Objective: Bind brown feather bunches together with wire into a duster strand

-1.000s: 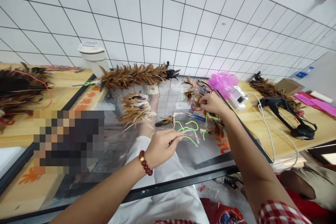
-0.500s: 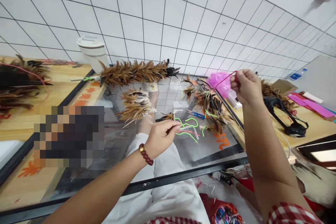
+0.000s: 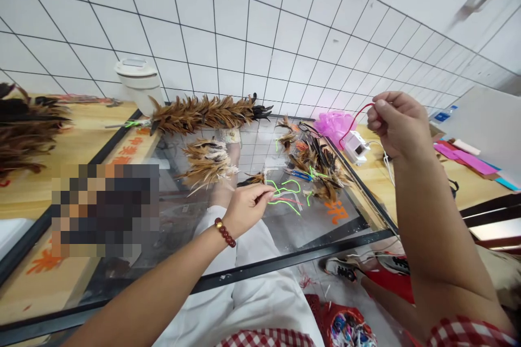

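My right hand (image 3: 401,123) is raised at the right, thumb and fingers pinched on the end of a red string (image 3: 358,115), which curves down towards the pink plastic bag. My left hand (image 3: 249,207) is above the glass tabletop (image 3: 285,236), thumb and fingertips pressed together; what they pinch is too small to make out. Bright green strings (image 3: 292,186) and a pale red strand (image 3: 291,200) lie right by its fingertips. Beyond it are a bundle of tan feathers (image 3: 207,161) and a small dark feather tuft (image 3: 253,179).
A long brown feather garland (image 3: 203,114) lies along the tiled wall, beside a white bin-like container (image 3: 139,84). Blue snips (image 3: 300,175) lie near a feather pile (image 3: 319,157). Pink plastic bag (image 3: 334,126) and white device (image 3: 356,146) stand right; another person's shoe (image 3: 341,269) shows below.
My right hand has moved up and to the right with the red string, and the white device now shows beside it. My left hand stays nearly still. The view has shifted slightly.
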`<action>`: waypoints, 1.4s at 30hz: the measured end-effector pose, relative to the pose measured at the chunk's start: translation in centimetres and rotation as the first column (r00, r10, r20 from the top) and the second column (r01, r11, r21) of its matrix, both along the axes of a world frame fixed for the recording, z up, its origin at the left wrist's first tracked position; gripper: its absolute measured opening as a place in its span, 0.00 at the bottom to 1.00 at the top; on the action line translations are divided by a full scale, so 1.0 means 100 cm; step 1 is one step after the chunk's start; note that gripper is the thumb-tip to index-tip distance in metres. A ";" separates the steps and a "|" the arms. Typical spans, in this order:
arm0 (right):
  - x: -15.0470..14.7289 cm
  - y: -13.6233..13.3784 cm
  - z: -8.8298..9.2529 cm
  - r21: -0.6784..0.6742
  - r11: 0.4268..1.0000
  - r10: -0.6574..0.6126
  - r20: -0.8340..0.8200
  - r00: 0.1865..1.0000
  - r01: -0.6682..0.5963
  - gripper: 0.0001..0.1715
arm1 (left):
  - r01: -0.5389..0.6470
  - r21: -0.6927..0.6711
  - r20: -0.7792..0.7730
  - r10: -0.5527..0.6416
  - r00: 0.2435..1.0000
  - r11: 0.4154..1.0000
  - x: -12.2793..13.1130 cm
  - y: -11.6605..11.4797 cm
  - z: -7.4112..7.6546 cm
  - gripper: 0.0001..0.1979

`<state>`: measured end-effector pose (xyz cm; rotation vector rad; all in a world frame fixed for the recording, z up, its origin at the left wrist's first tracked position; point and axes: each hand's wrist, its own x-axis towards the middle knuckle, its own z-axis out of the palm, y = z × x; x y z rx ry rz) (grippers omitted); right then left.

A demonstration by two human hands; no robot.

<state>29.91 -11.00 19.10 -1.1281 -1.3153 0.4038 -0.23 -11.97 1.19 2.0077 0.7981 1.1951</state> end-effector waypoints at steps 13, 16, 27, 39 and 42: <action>0.015 -0.063 -0.016 -0.673 0.732 0.366 0.519 0.772 0.106 0.16 | 0.009 0.037 -0.009 -0.009 1.000 0.999 0.001 0.001 -0.004 0.09; -0.007 -0.035 -0.056 -0.557 0.755 0.300 0.763 0.572 0.347 0.12 | 0.014 0.051 -0.015 -0.013 1.000 0.999 0.001 0.001 -0.006 0.09; -0.006 0.063 -0.117 -0.412 0.747 -0.111 0.697 0.708 0.522 0.14 | 0.043 0.076 -0.071 -0.038 0.997 0.996 -0.002 0.000 -0.007 0.10; -0.101 0.049 -0.132 -0.132 0.990 0.031 0.537 0.843 0.047 0.08 | -0.273 -0.412 0.317 0.418 0.851 0.869 -0.022 0.034 0.023 0.11; -0.120 0.048 -0.151 -0.135 0.989 0.132 0.626 0.769 -0.059 0.09 | -0.283 -0.469 0.345 0.468 0.814 0.837 -0.026 0.044 0.019 0.11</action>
